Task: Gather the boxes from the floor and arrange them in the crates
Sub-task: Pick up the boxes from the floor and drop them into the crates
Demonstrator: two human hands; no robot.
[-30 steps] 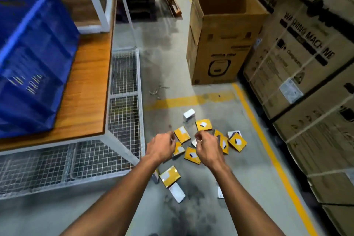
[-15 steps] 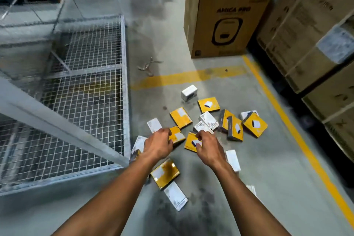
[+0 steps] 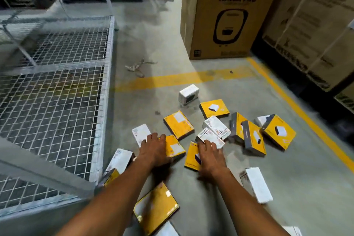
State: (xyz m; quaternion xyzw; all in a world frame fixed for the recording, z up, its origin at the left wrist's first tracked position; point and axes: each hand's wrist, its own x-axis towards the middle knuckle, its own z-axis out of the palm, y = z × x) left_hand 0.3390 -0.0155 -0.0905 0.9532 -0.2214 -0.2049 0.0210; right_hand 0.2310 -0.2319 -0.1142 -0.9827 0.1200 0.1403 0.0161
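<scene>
Several small yellow and white boxes lie scattered on the grey concrete floor. My left hand rests with spread fingers on a yellow box, its fingertips beside a flat white box. My right hand lies on another yellow box, fingertips touching a white labelled box. Further boxes lie beyond: a white cube box, a flat yellow box and two yellow boxes standing on edge. Near my forearms are a shiny yellow box and a white box. No crate is in view.
A white wire-mesh shelf frame runs low along the left. A tall cardboard carton stands ahead, and stacked cartons line the right behind a yellow floor line. A scrap of string lies on the floor.
The view dropped toward the floor, and the blue crate and wooden tabletop left the frame. Both hands went from curled above the pile to spread fingers down on the boxes.
</scene>
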